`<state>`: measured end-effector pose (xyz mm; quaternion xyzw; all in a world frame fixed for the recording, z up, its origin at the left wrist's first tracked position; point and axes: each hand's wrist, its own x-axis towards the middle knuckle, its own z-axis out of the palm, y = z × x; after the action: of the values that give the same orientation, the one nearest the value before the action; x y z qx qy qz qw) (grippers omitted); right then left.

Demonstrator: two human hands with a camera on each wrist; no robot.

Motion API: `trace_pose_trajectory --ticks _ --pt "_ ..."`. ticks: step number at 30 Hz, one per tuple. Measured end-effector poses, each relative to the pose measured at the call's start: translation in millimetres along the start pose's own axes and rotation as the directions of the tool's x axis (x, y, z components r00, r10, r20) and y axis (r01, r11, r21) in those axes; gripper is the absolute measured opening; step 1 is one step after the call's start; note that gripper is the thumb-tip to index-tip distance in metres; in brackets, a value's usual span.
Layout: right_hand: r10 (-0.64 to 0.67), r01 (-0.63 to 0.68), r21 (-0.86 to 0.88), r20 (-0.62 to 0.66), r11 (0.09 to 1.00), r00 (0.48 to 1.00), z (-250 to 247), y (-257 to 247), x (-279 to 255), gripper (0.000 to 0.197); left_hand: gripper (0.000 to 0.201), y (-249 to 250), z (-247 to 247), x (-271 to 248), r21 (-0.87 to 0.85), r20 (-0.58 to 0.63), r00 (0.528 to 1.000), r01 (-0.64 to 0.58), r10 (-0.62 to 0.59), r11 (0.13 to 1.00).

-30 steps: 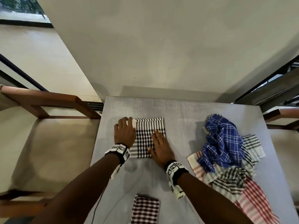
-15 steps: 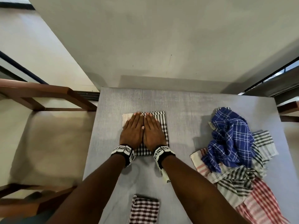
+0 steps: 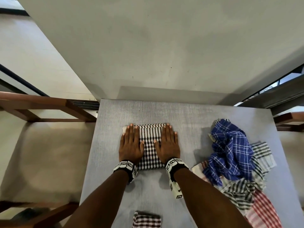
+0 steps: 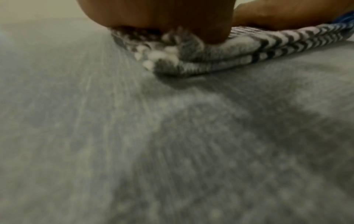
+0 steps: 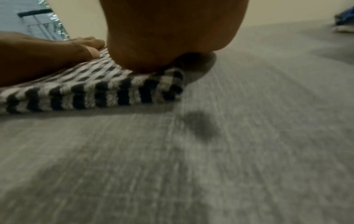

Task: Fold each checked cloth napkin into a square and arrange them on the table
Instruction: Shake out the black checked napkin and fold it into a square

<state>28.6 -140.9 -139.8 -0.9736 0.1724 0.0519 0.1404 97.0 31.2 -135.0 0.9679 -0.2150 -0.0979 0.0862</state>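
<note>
Half a second ago both hands were laid side by side on the middle of the black-and-white napkin (image 3: 150,146); now they have been slid apart to its left and right edges, so the folded cloth has been smoothed outward and its creases pressed down, which suggests this napkin is nearly finished as a square. The left hand (image 3: 131,146) is laid palm down along the left edge, the right hand (image 3: 168,145) along the right edge; on both, the fingers (image 3: 131,130) are held straight and close together, pressing flat, with nothing pinched. The napkin is kept on the middle of the grey counter (image 3: 189,116), its stacked layers seen from the wrist views. A small folded red-checked napkin (image 3: 146,222) lies at the near edge, and a heap of unfolded cloths (image 3: 230,155) is left to the right
</note>
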Motion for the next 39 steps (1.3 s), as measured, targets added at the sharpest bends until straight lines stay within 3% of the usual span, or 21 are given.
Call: trace_pose_trajectory --ticks 4,8,14,22,25,29,35,39 --pt "0.02 -0.019 0.022 -0.028 1.0 0.999 -10 -15 -1 0.074 0.072 5 -3 0 -0.002 -0.006 1.0 0.011 -0.011 1.0" --pt "-0.179 0.178 0.063 0.006 0.982 0.984 0 -43 -11 0.071 0.071 4 -3 0 -0.011 0.001 1.0 0.011 -0.011 1.0" --pt "-0.218 0.218 0.078 -0.011 0.973 0.976 7 -30 -19 0.069 0.071 -4 -2 -1 -0.014 0.017 1.0 -0.021 0.022 1.0" --pt "-0.127 0.133 0.095 -0.069 0.987 0.99 3 -1 -29 0.07 0.073 -8 -7 0 0.046 0.028 0.999 -0.042 0.041 0.998" --pt "-0.148 0.154 0.103 -0.062 0.983 0.987 2 -1 -30 0.071 0.069 15 -14 -7 0.026 0.024 1.0 0.001 -0.002 1.0" --pt "-0.154 0.157 0.094 -0.038 0.983 0.987 -1 -1 -29 0.077 0.064 45 3 -32 -0.043 0.047 0.997 -0.06 0.062 0.997" --pt "-0.161 0.164 0.085 -0.036 0.983 0.986 -1 0 -30 0.078 0.073 26 12 -47 -0.031 0.05 0.999 -0.006 0.008 1.0" --pt "-0.174 0.176 0.076 -0.042 0.981 0.984 -2 1 -28 0.079 0.08 26 5 -45 -0.057 0.059 0.993 0.105 -0.102 0.993"
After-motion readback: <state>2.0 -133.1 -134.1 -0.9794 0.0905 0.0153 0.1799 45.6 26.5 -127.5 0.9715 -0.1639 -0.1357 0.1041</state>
